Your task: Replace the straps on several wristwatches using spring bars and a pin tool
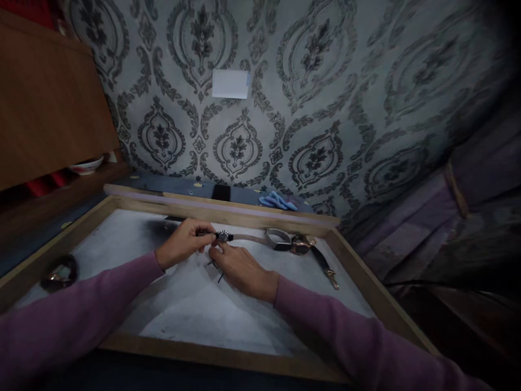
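A small wristwatch (223,235) with a round, silvery face lies near the far side of the wooden tray (228,352). My left hand (185,241) pinches its dark strap from the left. Just below the watch face, my right hand (246,270) has its fingers curled, the tips close to the case. A thin dark piece pokes out beneath those fingers; what it is I cannot make out. To the right lie a grey looped watch (279,239), a rose-gold watch (300,245) and a black strap (321,260) with a gold-coloured buckle.
Another dark watch (59,272) lies at the tray's left, near my left sleeve. Beyond the far rim are a black flat object (221,193) and a crumpled blue cloth (278,200). A wooden cabinet (52,98) stands at left, with a bowl (87,165) below it.
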Demonstrator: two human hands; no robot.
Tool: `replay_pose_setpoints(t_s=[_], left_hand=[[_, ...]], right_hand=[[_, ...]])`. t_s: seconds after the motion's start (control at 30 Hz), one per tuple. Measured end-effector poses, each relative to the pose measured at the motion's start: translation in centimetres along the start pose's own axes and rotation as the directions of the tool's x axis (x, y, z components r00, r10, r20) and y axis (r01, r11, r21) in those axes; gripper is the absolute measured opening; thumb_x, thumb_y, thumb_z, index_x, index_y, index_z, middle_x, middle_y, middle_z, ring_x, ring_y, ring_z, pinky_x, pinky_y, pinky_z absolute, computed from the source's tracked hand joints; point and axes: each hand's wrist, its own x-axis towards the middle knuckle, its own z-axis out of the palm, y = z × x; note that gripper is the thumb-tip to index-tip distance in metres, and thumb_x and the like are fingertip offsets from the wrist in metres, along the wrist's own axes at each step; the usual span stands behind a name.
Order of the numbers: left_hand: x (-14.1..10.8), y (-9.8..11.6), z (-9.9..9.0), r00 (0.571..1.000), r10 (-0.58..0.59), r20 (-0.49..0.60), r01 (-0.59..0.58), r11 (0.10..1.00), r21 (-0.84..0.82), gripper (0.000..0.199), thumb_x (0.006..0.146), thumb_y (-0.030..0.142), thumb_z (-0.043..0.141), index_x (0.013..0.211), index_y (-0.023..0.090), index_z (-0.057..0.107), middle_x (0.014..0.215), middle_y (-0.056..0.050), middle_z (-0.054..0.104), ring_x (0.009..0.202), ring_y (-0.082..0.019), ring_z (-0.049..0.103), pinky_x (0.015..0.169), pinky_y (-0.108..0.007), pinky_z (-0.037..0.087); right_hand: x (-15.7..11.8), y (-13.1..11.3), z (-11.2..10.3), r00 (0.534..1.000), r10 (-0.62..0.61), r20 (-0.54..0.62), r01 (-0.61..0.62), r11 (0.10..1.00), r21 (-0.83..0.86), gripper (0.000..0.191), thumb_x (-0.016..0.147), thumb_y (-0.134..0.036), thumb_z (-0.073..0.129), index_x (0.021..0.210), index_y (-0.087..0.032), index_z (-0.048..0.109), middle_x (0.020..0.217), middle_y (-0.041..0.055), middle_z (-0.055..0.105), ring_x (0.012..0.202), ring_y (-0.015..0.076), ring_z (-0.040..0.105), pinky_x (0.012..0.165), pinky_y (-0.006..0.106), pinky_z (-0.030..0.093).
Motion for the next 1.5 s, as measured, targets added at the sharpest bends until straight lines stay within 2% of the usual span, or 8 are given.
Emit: replay_pose_setpoints(t_s=[0.2,0.3,0.37,0.43,0.5,0.57,0.67,1.5], left_hand=[[0.0,-0.5,0.1,1.000,-0.007,0.003,0.007,1.000,-0.006,0.024,0.070,0.035,0.058,0.072,0.012,0.064,0.048,0.005,0.048,0.046,-0.009,0.043,0.046,-0.019,0.029],[0.0,-0.5,0.1,1.000,-0.006,-0.013,0.006,1.000,-0.003,0.021,0.071,0.033,0.057,0.071,0.012,0.064,0.048,0.005,0.048,0.046,-0.009,0.043,0.048,-0.020,0.030],[0.0,-0.5,0.0,1.000,-0.012,-0.010,0.012,1.000,-0.001,0.021,0.071,0.032,0.057,0.072,0.012,0.064,0.048,0.005,0.048,0.046,-0.009,0.043,0.047,-0.020,0.030],[0.0,-0.6,0.1,1.000,-0.016,0.009,0.016,1.000,0.010,0.021,0.072,0.032,0.058,0.072,0.012,0.064,0.048,0.005,0.048,0.046,-0.009,0.043,0.047,-0.020,0.030],[0.0,-0.8,0.2,0.999,-0.021,0.036,0.021,1.000,0.019,0.021,0.072,0.032,0.058,0.071,0.012,0.064,0.048,0.005,0.048,0.045,-0.009,0.043,0.046,-0.019,0.029],[0.0,-1.1,0.4,0.997,-0.026,0.066,0.025,0.999,0.020,0.022,0.072,0.034,0.058,0.071,0.012,0.063,0.048,0.005,0.048,0.044,-0.009,0.042,0.046,-0.019,0.029],[0.0,-1.4,0.6,0.994,-0.030,0.109,0.030,1.000,0.008,0.024,0.072,0.035,0.058,0.072,0.012,0.064,0.049,0.005,0.048,0.045,-0.009,0.043,0.046,-0.019,0.030],[-1.0,0.0,1.1,0.981,-0.041,0.190,0.034,0.999,0.041,0.026,0.074,0.036,0.057,0.074,0.011,0.064,0.053,0.005,0.045,0.049,-0.008,0.039,0.047,-0.019,0.029]], right_hand=[[-1.4,-0.3,-0.1,0.999,0.029,0.035,-0.031,0.998,0.055,0.018,0.092,-0.003,0.038,0.098,-0.014,0.051,0.100,0.0117,0.061,0.071,0.0184,0.059,0.059,0.029,0.040],[-2.8,-0.5,-0.6,0.998,0.068,-0.007,-0.065,0.974,0.217,0.011,0.092,-0.008,0.043,0.093,-0.017,0.049,0.085,0.0052,0.061,0.069,0.0160,0.056,0.061,0.027,0.041],[-3.6,-0.6,-1.1,0.987,0.143,-0.076,-0.067,0.787,0.613,0.007,0.091,-0.013,0.048,0.086,-0.018,0.049,0.077,0.0011,0.058,0.065,0.0132,0.053,0.059,0.025,0.041],[-4.1,-0.7,-1.6,0.971,0.239,-0.031,-0.073,0.414,0.908,0.006,0.091,-0.024,0.052,0.089,-0.018,0.050,0.076,-0.0013,0.056,0.052,0.0083,0.046,0.048,0.022,0.037],[-4.3,-0.7,-1.9,0.959,0.283,0.028,-0.058,0.099,0.993,0.020,0.088,-0.035,0.059,0.096,-0.017,0.053,0.078,-0.0015,0.057,0.043,0.0046,0.040,0.041,0.020,0.032],[-4.3,-0.6,-2.1,0.954,0.299,0.035,-0.016,-0.065,0.998,0.030,0.082,-0.039,0.068,0.098,-0.016,0.056,0.078,-0.0008,0.059,0.041,0.0031,0.039,0.039,0.020,0.030],[-4.2,-0.6,-2.3,0.952,0.305,0.032,0.026,-0.184,0.983,0.031,0.078,-0.038,0.073,0.095,-0.015,0.060,0.077,-0.0008,0.061,0.041,0.0022,0.039,0.039,0.019,0.028],[-4.0,0.1,-2.8,0.924,0.374,0.086,0.067,-0.380,0.923,0.031,0.070,-0.029,0.081,0.085,-0.016,0.057,0.073,-0.0010,0.063,0.046,0.0037,0.042,0.040,0.017,0.024]])
